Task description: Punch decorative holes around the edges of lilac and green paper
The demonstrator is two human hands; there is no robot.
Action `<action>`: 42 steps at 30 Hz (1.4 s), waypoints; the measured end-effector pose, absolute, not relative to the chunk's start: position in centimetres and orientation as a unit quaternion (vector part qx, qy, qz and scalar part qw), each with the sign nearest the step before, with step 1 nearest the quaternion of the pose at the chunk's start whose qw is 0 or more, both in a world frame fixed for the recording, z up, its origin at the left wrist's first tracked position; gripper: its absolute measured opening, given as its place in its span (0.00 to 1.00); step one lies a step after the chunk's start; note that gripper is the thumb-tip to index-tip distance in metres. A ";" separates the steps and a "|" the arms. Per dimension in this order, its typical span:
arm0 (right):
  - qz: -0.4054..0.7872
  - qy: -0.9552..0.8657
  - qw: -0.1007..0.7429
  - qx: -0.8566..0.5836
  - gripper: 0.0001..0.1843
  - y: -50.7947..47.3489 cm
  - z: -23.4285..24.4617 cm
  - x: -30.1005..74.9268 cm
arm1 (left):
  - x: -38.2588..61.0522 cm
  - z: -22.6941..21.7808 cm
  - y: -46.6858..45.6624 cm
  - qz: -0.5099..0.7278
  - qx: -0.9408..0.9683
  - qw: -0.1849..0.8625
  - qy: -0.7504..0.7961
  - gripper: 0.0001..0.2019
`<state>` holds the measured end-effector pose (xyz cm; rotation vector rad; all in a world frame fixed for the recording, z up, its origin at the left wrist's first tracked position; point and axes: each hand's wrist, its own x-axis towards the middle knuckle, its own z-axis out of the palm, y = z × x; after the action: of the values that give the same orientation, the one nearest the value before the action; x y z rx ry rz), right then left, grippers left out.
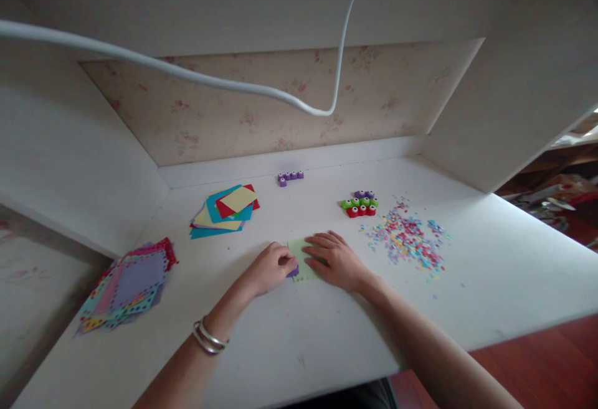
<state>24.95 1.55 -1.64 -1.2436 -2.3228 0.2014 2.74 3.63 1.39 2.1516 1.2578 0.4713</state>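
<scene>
A pale green sheet of paper (299, 252) lies flat on the white desk (327, 328) in front of me. My left hand (268, 267) is curled into a grip on a small purple punch (294, 271) at the sheet's left edge. My right hand (334, 259) lies flat on the sheet with its fingers stretched out, pinning it down. Bracelets sit on my left wrist.
A stack of coloured paper (224, 211) lies back left. Punched sheets (131, 284) hang near the left edge. Purple punches (289, 177) stand at the back wall. Red, green and purple punches (359, 203) sit beside scattered confetti (408, 241). A white cable (327, 110) hangs overhead.
</scene>
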 end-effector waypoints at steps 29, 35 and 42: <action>0.322 -0.793 0.336 -0.394 0.11 1.8 1.7 20.5 | -0.9 -1.5 0.8 0.352 0.764 0.242 0.485 0.25; 0.233 -0.673 0.382 -0.588 0.20 9.0 3.1 28.9 | -0.8 -0.6 0.6 0.350 0.762 0.242 0.489 0.18; 0.048 -0.657 0.177 -0.731 0.13 16.1 4.0 37.0 | -0.5 -0.6 0.3 0.324 0.763 0.276 0.487 0.15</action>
<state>37.02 16.12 4.02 -2.0700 -1.8607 0.1362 -0.52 0.30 -0.60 2.0493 1.3090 0.8698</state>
